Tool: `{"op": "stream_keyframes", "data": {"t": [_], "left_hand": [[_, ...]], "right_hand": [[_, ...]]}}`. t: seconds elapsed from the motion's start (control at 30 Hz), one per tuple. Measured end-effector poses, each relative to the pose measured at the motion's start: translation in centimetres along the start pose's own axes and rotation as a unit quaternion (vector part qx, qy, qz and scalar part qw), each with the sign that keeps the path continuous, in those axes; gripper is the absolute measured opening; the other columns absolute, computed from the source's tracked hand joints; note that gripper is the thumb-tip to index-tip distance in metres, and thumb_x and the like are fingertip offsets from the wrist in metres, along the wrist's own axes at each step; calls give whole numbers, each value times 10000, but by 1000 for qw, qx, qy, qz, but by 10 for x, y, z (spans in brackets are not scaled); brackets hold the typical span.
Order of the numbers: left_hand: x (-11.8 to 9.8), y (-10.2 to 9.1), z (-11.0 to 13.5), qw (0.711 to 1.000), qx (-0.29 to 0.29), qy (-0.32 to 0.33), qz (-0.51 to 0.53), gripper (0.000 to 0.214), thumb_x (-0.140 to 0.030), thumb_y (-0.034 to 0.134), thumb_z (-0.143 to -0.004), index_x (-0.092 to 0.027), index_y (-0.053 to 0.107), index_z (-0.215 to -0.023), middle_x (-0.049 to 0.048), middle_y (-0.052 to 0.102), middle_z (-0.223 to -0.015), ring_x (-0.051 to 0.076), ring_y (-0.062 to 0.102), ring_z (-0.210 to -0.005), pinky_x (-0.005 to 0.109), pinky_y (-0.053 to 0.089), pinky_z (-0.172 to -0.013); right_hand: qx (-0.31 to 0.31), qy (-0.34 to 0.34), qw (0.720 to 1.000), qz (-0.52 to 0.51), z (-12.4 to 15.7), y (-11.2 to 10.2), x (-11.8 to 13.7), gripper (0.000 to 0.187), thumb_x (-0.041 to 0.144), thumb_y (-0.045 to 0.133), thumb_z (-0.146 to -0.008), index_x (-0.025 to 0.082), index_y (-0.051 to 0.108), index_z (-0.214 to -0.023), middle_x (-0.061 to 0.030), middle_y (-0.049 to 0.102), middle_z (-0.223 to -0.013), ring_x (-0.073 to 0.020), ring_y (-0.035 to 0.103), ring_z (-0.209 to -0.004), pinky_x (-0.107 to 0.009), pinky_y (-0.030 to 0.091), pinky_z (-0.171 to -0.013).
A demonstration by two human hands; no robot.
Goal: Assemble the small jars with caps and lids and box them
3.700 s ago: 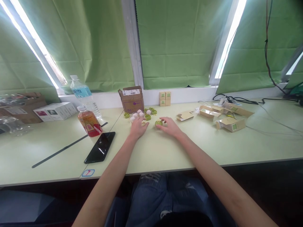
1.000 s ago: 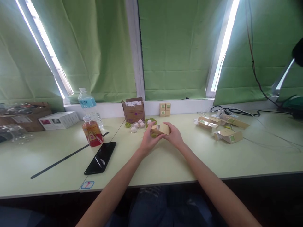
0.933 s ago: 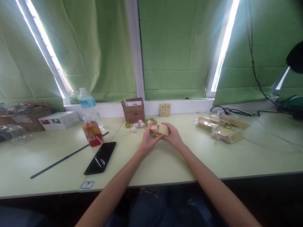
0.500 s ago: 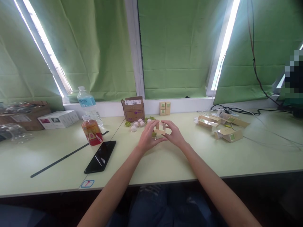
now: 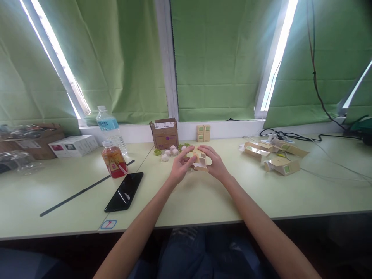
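Note:
Between my two hands is a small tan cardboard box [image 5: 200,166], its flaps unfolded and its pale inside showing. My left hand [image 5: 181,167] grips it from the left, the thumb reaching across its near side. On the other side my right hand [image 5: 216,164] holds the box, fingers over its top edge. Just beyond my left hand lie several pale pinkish round pieces [image 5: 165,157] and green flower-like pieces [image 5: 157,152]. Behind them stands an open brown carton [image 5: 165,137]. A stack of small tan boxes with green labels [image 5: 203,133] stands against the wall.
Several flattened tan cartons [image 5: 283,166] lie at the right, near black cables [image 5: 305,136]. At the left are a black phone [image 5: 124,192], a drink bottle with red liquid [image 5: 114,161], a water bottle [image 5: 109,128], a dark strip [image 5: 75,195] and white boxes [image 5: 74,146].
The small box has turned in my hands, with its open flaps now tipped toward me. My left thumb has moved up onto it. The view has shifted slightly.

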State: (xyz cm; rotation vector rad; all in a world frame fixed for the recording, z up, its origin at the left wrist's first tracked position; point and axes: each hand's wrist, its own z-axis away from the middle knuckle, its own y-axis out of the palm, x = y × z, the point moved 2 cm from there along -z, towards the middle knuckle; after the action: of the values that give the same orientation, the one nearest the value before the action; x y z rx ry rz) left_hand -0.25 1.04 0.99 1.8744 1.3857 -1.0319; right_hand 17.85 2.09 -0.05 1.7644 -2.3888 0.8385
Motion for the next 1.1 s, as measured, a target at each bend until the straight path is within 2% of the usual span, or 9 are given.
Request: {"op": "stream_keyframes", "data": {"t": [0.17,0.33,0.43,0.5,0.63,0.73,0.87,0.97,1.1], "left_hand": [[2,1,1,998,3,24,-55,543,-392,814,-818,-234,677,-1319,161,439,-1583,188,688,-950,284,601,-722],[6,-3,-2,996,-38,49,-62,489,-404,799,-830,-224,685,-1269,160,471,-1565,183,697,-969,334,598,-836],[7,-10,-4,994,-65,57,-62,488,-404,799,-825,-225,676,-1262,144,475,-1560,160,703,-923,322,598,-813],[8,-13,-5,993,-71,58,-74,498,-395,799,-826,-215,670,-1271,136,579,-1448,163,705,-913,318,597,-809],[11,-13,-3,991,-45,52,-116,505,-385,785,-842,-182,660,-1287,97,734,-1054,177,701,-858,316,597,-777],[12,-11,-2,988,-17,66,-137,501,-387,766,-862,-187,650,-1306,114,722,-1133,186,705,-901,325,601,-804],[11,-11,-1,986,9,63,-157,543,-406,731,-896,-205,610,-1385,106,726,-1097,192,695,-900,317,600,-783],[11,-13,-1,984,11,62,-168,520,-405,731,-895,-198,626,-1360,111,719,-1119,187,685,-884,315,599,-777],[10,-14,-1,984,9,74,-165,508,-398,732,-892,-201,627,-1349,132,691,-1233,193,694,-915,325,602,-793]], "right_hand": [[24,31,999,-15,1,1,2,639,388,777,-859,303,540,-1446,-130,510,-1468,-309,495,-1393,-492,486,-1130],[23,80,996,-22,2,0,-3,645,236,661,-874,309,489,-1492,-112,414,-1558,-297,371,-1488,-527,420,-1184],[-17,133,985,-108,1,-3,-1,610,207,573,-877,335,512,-1470,-72,441,-1553,-270,388,-1477,-507,487,-1132],[-35,177,964,-194,-1,-5,2,528,252,549,-912,333,551,-1434,-62,496,-1524,-266,458,-1432,-485,532,-1086],[23,223,935,-273,-2,-1,9,581,403,686,-903,308,542,-1458,-76,565,-1492,-285,518,-1391,-477,541,-1077],[43,239,934,-260,-2,3,7,680,443,804,-810,294,574,-1432,-87,629,-1411,-282,569,-1329,-459,575,-1030],[-6,253,942,-219,-1,2,1,622,471,850,-753,272,666,-1312,-92,671,-1323,-269,624,-1236,-443,601,-996],[-30,243,946,-214,-1,0,2,576,480,849,-754,272,688,-1267,-88,658,-1329,-265,620,-1245,-433,606,-1000],[-10,228,947,-227,0,0,5,664,454,894,-704,300,662,-1306,-72,626,-1378,-266,591,-1295,-429,599,-1024]]}}
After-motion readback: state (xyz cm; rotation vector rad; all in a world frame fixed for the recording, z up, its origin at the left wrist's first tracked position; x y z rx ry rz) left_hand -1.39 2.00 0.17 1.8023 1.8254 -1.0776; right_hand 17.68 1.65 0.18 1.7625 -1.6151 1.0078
